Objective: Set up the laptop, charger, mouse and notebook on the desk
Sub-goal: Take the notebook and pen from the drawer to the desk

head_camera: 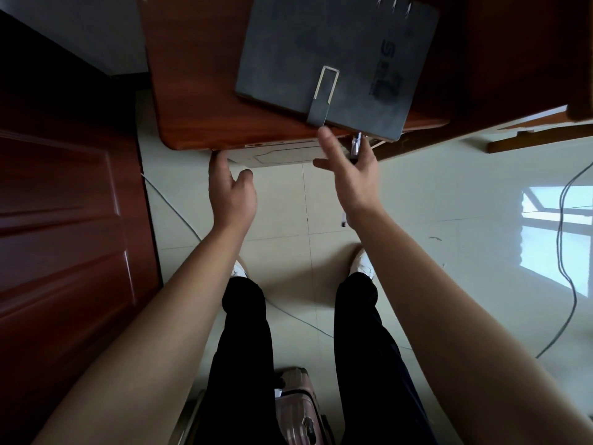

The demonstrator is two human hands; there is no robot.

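Observation:
A dark grey notebook (324, 56) with a strap clasp and ring binding lies on the reddish wooden desk (192, 91), its near corner hanging over the front edge. Just under that edge a pale flat panel (282, 154) with angular lines sticks out; it may be the laptop. My left hand (231, 191) has its fingertips against the panel's left corner, thumb apart. My right hand (349, 168) is spread open, index fingertip at the notebook's strap. A small metal piece (356, 146) shows beside those fingers; I cannot tell what it is. No charger or mouse is in view.
A dark red door (64, 220) stands close on the left. Thin cables (564, 252) run across the pale tiled floor. A pink suitcase (298, 409) sits behind my legs. Wooden furniture (529, 59) borders the desk on the right.

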